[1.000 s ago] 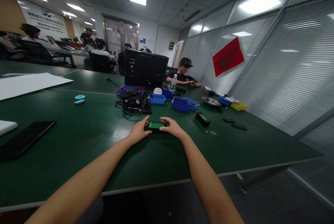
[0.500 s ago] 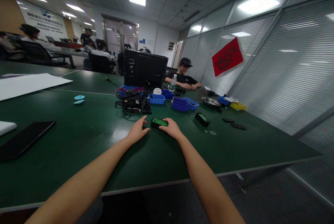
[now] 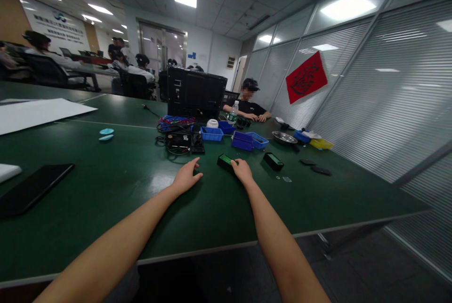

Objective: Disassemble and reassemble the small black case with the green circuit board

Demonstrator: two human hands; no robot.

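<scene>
My right hand (image 3: 241,170) grips the near end of a small black box with a green top (image 3: 225,161) that lies on the green table (image 3: 106,185). My left hand (image 3: 186,176) rests flat on the table to the left of it, fingers stretched out, holding nothing. A second black box with a green top (image 3: 274,160) lies further right, apart from both hands.
Beyond the hands are blue bins (image 3: 212,133), a tangle of cables and a black device (image 3: 179,140), a black monitor back (image 3: 196,91), a metal bowl (image 3: 284,138) and a yellow tray (image 3: 321,143). A dark phone (image 3: 33,186) lies at left. A person (image 3: 249,103) sits across the table.
Both hands held the green-topped box a second ago. My left hand has let go and stayed put; my right hand has slid the box right and away, turning it.
</scene>
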